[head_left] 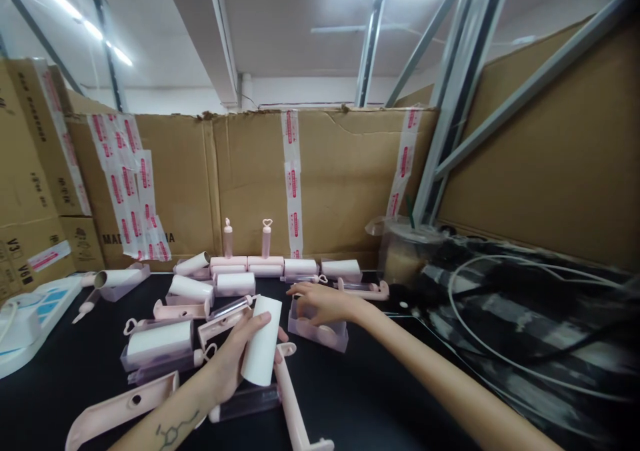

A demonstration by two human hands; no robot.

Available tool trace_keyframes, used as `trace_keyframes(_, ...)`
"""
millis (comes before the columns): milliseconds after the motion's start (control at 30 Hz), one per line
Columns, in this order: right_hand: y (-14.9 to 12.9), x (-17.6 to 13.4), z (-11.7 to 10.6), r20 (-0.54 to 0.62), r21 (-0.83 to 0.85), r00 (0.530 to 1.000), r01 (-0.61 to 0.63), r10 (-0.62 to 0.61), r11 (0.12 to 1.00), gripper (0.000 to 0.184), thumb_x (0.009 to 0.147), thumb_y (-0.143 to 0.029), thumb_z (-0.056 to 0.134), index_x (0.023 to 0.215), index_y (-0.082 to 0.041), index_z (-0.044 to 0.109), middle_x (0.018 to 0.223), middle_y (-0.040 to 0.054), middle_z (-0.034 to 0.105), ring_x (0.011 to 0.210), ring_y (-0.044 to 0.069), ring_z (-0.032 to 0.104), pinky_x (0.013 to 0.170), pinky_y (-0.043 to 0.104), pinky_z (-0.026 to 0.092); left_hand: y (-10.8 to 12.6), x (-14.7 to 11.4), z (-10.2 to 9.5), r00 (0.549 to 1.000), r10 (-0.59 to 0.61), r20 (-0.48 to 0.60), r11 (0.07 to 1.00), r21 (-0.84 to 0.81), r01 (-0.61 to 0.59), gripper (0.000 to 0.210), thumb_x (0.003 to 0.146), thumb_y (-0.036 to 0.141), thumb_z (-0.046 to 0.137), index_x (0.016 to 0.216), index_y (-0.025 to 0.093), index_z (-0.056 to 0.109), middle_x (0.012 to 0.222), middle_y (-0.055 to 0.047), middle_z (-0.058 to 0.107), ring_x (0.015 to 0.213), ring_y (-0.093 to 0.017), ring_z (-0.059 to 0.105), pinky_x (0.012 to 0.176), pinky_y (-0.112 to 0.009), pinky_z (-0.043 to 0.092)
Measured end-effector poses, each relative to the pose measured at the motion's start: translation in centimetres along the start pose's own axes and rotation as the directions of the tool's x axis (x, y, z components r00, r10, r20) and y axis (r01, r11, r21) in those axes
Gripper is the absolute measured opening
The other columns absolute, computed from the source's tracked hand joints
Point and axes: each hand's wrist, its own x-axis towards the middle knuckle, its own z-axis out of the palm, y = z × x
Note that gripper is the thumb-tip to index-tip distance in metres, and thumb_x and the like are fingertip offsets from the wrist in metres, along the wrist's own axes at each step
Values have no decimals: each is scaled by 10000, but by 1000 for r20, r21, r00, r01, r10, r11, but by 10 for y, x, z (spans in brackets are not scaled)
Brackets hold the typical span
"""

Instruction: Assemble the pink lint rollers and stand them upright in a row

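My left hand (233, 354) is wrapped around a white lint-roller roll (263, 341), held tilted above the table. My right hand (320, 302) is over a translucent purple case (333, 336), its fingers bent over the far left end and gripping the rim. Rounded pale shapes show inside that case. Below the left hand lie a pink handle (293, 404) with a hole in its end and a clear purple tube (247, 403). Left of my wrist, another white roll (160, 344) rests in a purple case. A pink curved holder (120, 407) lies nearer to me.
More rolls in cases (235, 284) and pink parts stand along the back, two small heart-topped tubes (267, 241) upright among them. A drink cup (407, 254), a dark plastic bag (525, 317) and a white cable are at right. A power strip (45, 317) sits left; cardboard walls (250, 177) surround the table.
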Motion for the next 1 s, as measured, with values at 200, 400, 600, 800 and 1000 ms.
trace_keyframes(200, -29, -16, 2, -310, 233, 943, -48, 121, 971, 293, 894, -333, 402, 1085, -172, 556, 1039, 97, 641, 994, 203, 594, 829, 358, 476, -1, -3, 7, 999, 35, 23, 991, 128, -37, 512, 728, 405, 625, 1114, 184, 370, 778, -44, 630, 556, -131, 585, 497, -238, 473)
trace_keyframes(400, -82, -25, 19, -345, 641, 933, 155, 102, 752, 324, 846, -277, 515, 1159, -216, 574, 1206, 72, 584, 1106, 226, 534, 957, 410, 406, 1, -4, 7, 1000, 3, 4, 983, 182, -4, 602, 716, 448, 625, 1181, 197, 336, 750, -23, 610, 504, -114, 571, 440, -205, 456)
trace_keyframes(600, -92, -30, 33, -363, 662, 923, 162, 125, 732, 459, 869, -284, 499, 1317, -279, 400, 1391, 22, 383, 1272, 216, 351, 1056, 464, 263, 1, -3, 5, 998, 46, -39, 978, 207, -37, 594, 720, 463, 614, 1179, 206, 338, 706, 2, 589, 488, -112, 558, 429, -193, 438)
trace_keyframes(800, -104, -29, 47, -474, 545, 869, 166, 139, 822, 523, 877, -278, 485, 1369, -277, 307, 1424, 24, 322, 1307, 217, 284, 1083, 445, 216, -4, -4, 4, 993, 112, -23, 975, 197, -106, 519, 759, 411, 600, 1171, 215, 352, 743, 14, 566, 552, -103, 558, 500, -198, 458)
trace_keyframes(1000, -110, -33, 47, -504, 455, 857, 159, 105, 876, 498, 830, -295, 539, 1314, -254, 424, 1329, 72, 462, 1231, 258, 397, 1047, 439, 278, -7, -6, 2, 995, 101, 18, 970, 220, -102, 491, 778, 415, 576, 1157, 219, 334, 684, 27, 547, 500, -103, 535, 453, -198, 437)
